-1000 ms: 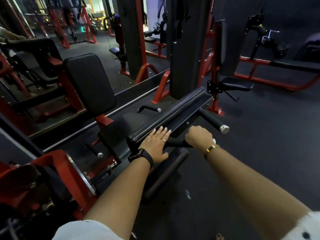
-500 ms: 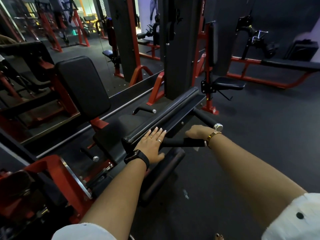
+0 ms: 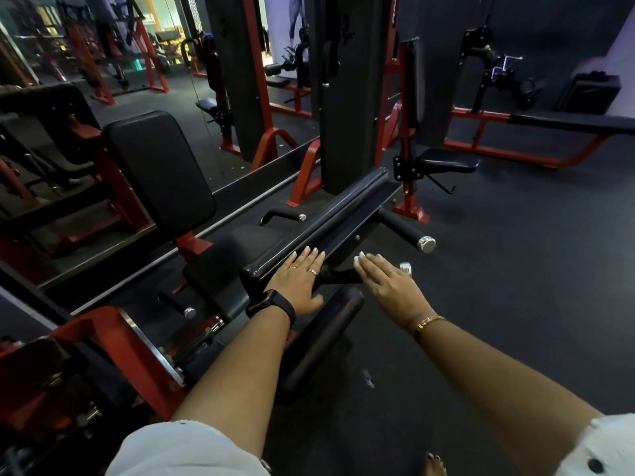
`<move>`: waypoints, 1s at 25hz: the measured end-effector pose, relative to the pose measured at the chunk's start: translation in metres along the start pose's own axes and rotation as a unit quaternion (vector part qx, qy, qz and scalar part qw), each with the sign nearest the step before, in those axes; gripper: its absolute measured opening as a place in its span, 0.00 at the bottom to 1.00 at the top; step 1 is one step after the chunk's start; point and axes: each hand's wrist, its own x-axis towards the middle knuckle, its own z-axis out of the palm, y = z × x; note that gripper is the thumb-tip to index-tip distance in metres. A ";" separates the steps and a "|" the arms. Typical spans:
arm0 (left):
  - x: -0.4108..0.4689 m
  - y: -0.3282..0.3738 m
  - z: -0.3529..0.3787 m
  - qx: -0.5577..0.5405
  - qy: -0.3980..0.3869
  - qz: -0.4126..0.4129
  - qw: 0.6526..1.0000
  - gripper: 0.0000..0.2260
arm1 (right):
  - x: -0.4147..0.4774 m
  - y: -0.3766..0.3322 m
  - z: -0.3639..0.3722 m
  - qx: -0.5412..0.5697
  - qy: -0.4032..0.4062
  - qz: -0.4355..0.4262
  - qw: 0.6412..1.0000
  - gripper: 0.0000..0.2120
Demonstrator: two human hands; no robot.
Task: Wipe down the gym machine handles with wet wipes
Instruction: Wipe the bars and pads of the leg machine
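My left hand (image 3: pixel 299 283) lies flat, fingers stretched out, on the near end of the machine's long black padded bar (image 3: pixel 330 221). My right hand (image 3: pixel 388 286) is flat and open over the near black handle (image 3: pixel 338 274). A short stretch of that handle shows between my hands, and its chrome end cap (image 3: pixel 406 269) peeks out past my fingers. No wet wipe is visible; my palm hides whatever is under it. A longer handle (image 3: pixel 405 230) with a chrome cap sticks out to the right further along. Another handle (image 3: pixel 283 214) sticks out on the bar's left side.
A black roller pad (image 3: pixel 323 334) sits just below my hands. The seat backrest (image 3: pixel 161 166) and a red frame (image 3: pixel 113 338) are on the left. A weight-stack column (image 3: pixel 347 97) rises behind the bar. Dark rubber floor (image 3: pixel 515 269) spreads to the right, with a bench (image 3: pixel 567 121) beyond.
My right hand was closed around the near handle a second ago; it has since opened and now lies flat over it. My left hand stayed flat on the padded bar.
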 end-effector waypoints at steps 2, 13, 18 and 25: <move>0.001 -0.001 -0.001 0.002 -0.003 0.002 1.000 0.38 | 0.019 -0.022 0.005 0.007 -0.003 0.024 1.000 0.18; 0.000 0.000 0.001 0.006 -0.008 0.003 1.000 0.39 | 0.030 -0.030 0.000 0.027 -0.022 0.162 0.986 0.21; -0.004 0.001 -0.002 0.011 0.001 0.007 1.000 0.38 | 0.029 -0.034 0.000 0.033 -0.041 0.053 0.997 0.21; 0.003 0.012 -0.001 0.022 -0.004 0.063 0.998 0.37 | 0.014 -0.049 0.007 -0.006 0.020 0.089 0.996 0.17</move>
